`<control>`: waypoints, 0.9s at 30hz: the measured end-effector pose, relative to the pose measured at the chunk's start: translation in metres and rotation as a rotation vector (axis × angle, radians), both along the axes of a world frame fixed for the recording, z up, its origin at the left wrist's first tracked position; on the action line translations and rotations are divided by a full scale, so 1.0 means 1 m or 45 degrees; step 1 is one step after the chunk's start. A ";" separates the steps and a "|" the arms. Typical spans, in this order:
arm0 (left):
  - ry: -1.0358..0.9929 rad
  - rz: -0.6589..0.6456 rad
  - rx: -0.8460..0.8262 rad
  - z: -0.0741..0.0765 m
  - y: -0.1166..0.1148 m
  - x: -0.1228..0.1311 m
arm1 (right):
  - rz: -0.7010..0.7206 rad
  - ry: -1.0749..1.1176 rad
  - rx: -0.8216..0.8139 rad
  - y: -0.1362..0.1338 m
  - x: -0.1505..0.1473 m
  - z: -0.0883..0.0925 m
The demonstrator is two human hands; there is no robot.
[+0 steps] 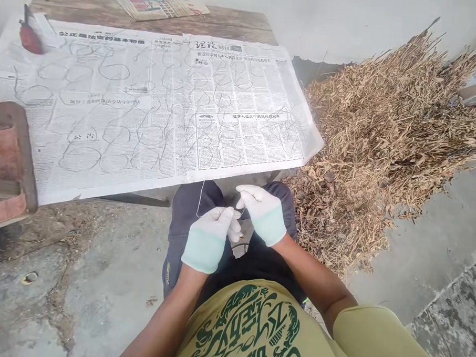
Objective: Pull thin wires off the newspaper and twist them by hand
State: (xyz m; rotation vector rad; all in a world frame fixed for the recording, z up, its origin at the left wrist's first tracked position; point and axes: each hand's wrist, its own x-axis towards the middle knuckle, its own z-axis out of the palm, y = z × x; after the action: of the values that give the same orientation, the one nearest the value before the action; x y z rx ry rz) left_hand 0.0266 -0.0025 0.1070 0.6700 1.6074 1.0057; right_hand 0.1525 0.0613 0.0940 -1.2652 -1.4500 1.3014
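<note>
Over my lap, my left hand (211, 232), in a white glove with a pale green cuff, pinches a thin wire (199, 200). One end of this wire sticks up toward the table edge. Close by on the right, my right hand (262, 211) wears a matching glove, its thumb and forefinger pressed together. A short curve of wire shows between the hands, seemingly running to the right fingertips. On the newspaper (151, 188) ahead lie several thin wires bent into wavy loops. A tangle of loose wire (285, 132) rests near its right corner.
The newspaper covers a wooden table (229, 25). A red-handled tool (30, 37) lies at its far left. A worn wooden stool or chair (31, 153) stands at the left edge. Dry stalks (382, 127) are heaped on the concrete floor (111, 278) to the right.
</note>
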 end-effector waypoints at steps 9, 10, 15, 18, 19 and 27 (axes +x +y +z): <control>-0.022 -0.030 -0.051 0.001 0.003 -0.009 | 0.390 -0.530 0.441 0.012 0.017 -0.003; -0.024 -0.020 -0.058 0.001 0.004 -0.009 | 0.374 -0.507 0.363 0.014 0.015 -0.002; -0.007 0.089 -0.011 -0.004 0.003 -0.004 | 0.266 -0.443 0.023 0.011 0.001 -0.004; 0.060 0.115 0.015 -0.009 0.002 -0.001 | 0.246 -0.500 0.020 0.005 -0.004 -0.013; 0.076 0.114 0.014 -0.011 0.001 -0.001 | 0.251 -0.541 0.063 0.004 -0.004 -0.015; 0.224 -0.030 -0.103 -0.018 0.006 -0.003 | 0.366 -0.732 0.226 0.006 0.001 -0.024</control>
State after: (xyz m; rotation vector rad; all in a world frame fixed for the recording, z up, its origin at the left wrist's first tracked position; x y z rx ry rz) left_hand 0.0232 0.0038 0.0895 0.7367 1.7791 0.8792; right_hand 0.1531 0.0670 0.0702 -1.4135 -2.1657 0.9889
